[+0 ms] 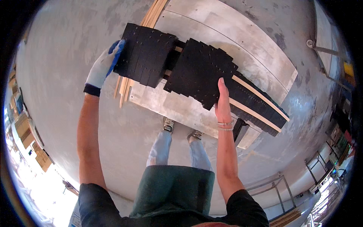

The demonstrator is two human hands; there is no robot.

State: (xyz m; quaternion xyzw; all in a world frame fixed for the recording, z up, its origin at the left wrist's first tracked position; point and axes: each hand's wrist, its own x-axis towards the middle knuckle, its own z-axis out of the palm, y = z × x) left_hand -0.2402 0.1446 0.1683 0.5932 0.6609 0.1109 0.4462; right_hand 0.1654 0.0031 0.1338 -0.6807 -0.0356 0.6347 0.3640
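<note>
Two stacks of black, stepped-edge slats dotted with small holes lie side by side across a pale bench top [223,22]. My left hand [104,66], in a white glove with a blue palm, grips the outer left end of the left stack [145,55]. Bare except for bracelets at the wrist, my right hand [223,100] holds the right side of the right stack [200,72], its thumb against the edge and its other fingers hidden. Dark crosspieces [172,60] show in the gap between the stacks.
Beyond my right hand lies a long row of black pieces [253,100] with pale wooden strips [261,118] along it. More wooden strips [154,13] pass under the left stack. A black clamp-like part [239,128] sits at the near bench edge. Metal frames [278,189] stand lower right.
</note>
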